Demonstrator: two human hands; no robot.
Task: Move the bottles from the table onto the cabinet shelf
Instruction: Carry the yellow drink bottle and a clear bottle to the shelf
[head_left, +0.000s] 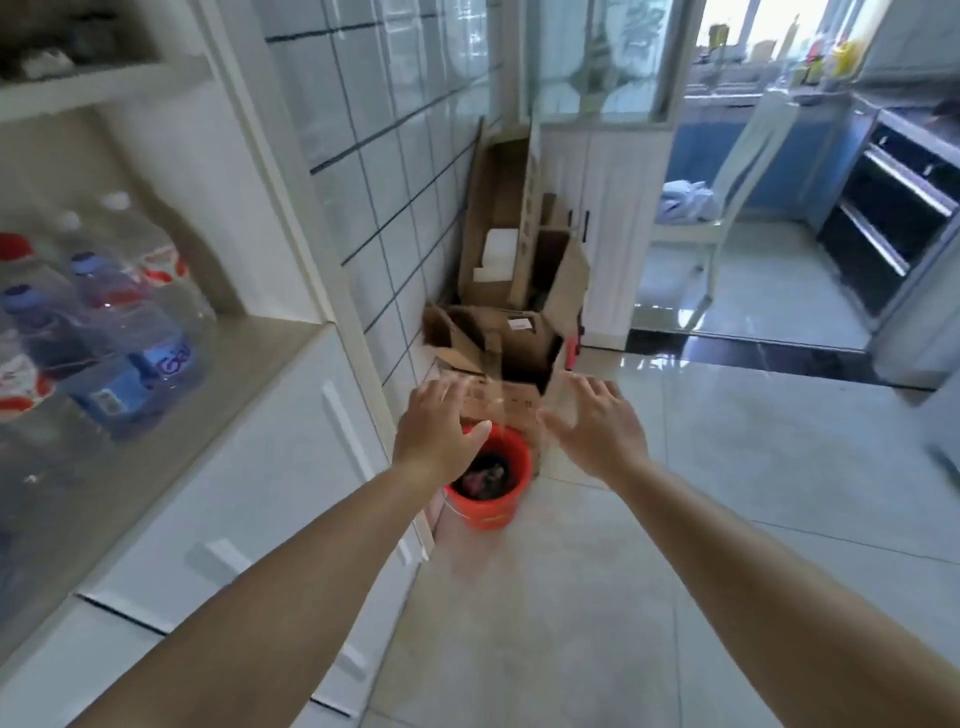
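Observation:
Several clear water bottles with blue and red labels stand packed together on the grey cabinet shelf at the left. My left hand and my right hand are stretched out in front of me over the floor, to the right of the shelf. Both have spread, straight fingers and hold nothing. No table is in view.
A red bucket stands on the tiled floor just below my left hand. Behind it, opened cardboard boxes lean in the corner against the tiled wall. A white chair and a dark oven are in the kitchen beyond.

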